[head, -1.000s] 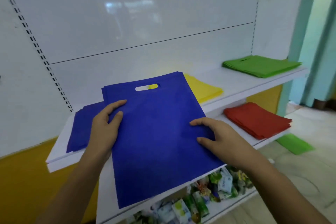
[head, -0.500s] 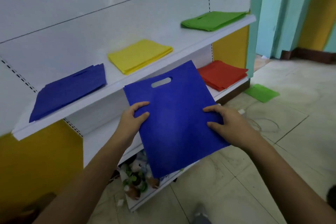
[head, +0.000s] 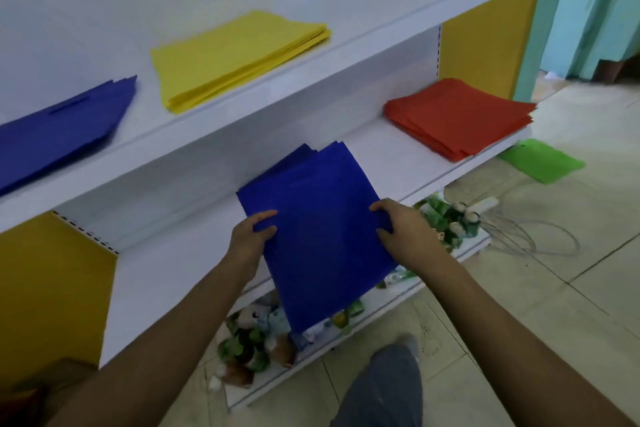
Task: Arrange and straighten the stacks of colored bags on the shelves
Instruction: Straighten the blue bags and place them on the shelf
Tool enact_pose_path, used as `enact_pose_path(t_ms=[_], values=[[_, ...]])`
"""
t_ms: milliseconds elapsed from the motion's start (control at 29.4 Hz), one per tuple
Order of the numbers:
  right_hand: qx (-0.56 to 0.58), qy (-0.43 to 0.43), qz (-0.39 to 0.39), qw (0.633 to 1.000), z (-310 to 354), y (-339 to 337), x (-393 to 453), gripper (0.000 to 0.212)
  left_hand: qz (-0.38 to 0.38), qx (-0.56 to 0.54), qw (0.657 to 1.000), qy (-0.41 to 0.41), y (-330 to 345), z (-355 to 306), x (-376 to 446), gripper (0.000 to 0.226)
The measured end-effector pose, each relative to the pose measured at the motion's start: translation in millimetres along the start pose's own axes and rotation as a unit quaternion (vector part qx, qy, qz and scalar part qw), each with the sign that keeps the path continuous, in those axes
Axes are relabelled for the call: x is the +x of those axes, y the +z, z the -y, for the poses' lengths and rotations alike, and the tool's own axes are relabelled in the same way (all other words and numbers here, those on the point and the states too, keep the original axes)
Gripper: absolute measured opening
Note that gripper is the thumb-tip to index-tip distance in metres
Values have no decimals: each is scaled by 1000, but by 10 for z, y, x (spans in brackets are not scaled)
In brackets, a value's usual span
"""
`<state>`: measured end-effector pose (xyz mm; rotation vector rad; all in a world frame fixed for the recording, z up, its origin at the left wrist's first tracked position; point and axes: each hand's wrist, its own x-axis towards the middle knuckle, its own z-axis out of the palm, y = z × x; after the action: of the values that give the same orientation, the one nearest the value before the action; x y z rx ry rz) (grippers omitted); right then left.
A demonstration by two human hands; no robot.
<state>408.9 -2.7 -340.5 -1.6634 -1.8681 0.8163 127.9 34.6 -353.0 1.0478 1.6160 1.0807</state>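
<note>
Centre frame: left hand (head: 254,236) and right hand (head: 398,224) pinch the flat blue fabric bag bundle (head: 317,225) at its sides, half over the white lower shelf (head: 374,149). Overhanging lower end may sag; layers could slip.

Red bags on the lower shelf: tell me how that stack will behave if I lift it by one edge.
The red bags are thin flat sheets, so the stack would probably droop. Their edges already lie fanned and uneven, so layers likely slide apart unless gripped at both sides, as the left hand and right hand hold the blue bags. Probably light.
</note>
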Motion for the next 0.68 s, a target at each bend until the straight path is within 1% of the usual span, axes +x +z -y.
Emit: enact_pose_path(t_ms=[136, 238, 306, 374, 409, 443, 511, 545, 579, 613, 647, 681], values=[[-21, -45, -3, 999, -125, 473, 1171, 42, -66, 36, 997, 13, -68, 155, 911, 29], [-37, -38, 2, 999, -257, 774, 1760, 42, -97, 130, 987, 19, -122, 318, 1454, 28], [-77, -45, 12, 996, -373, 939, 2027, 41, -79, 210, 974, 19, -182, 378, 1777, 28], [-122, -37, 33, 991, -469, 1064, 2181, 37, -28, 264, 964, -27, -234, 428, 2049, 29], [-148, -31, 39, 988, -497, 1103, 2208, 35, -17, 301, 952, -46, -249, 464, 2132, 30], [-174, -26, 30, 984, -537, 1136, 2240, 34, -23, 358, 932, -57, -241, 510, 2214, 31], [-210, -23, -6, 977, -564, 1148, 2271, 38, -57, 508, 857, -66, -190, 561, 2266, 38], [-218, -25, -19, 976, -553, 1124, 2264, 41, -72, 553, 827, -67, -150, 538, 2246, 45], [-218, -30, -23, 975, -519, 1087, 2242, 42, -78, 567, 817, -65, -117, 507, 2208, 50], [-209, -37, -19, 977, -466, 1044, 2205, 40, -79, 555, 826, -56, -92, 468, 2161, 51], [-194, -42, -7, 980, -385, 981, 2133, 38, -77, 517, 851, -48, -70, 410, 2078, 49], [-172, -50, 1, 984, -300, 908, 2056, 36, -75, 458, 885, -31, -51, 355, 1981, 45]])
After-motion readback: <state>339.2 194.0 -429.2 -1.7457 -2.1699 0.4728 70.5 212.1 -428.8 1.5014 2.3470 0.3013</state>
